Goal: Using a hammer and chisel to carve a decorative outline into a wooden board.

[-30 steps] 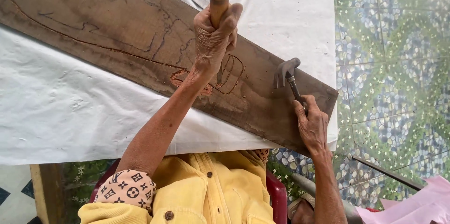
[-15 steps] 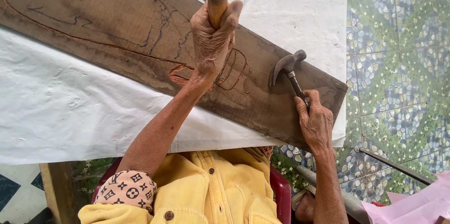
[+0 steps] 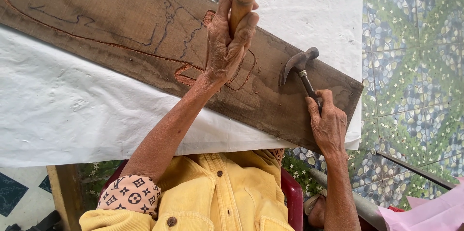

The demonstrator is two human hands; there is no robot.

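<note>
Gripping a wooden chisel handle upright at upper centre, the left hand has its fingers clamped around it over the carved brown plank. Lower right, the right hand clasps a claw hammer above the plank's end, on white cloth.

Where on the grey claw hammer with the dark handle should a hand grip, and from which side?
Grip the grey claw hammer on its dark handle's lower end, from the near board edge, as the right hand does: the head points away over the brown wooden board.
</note>
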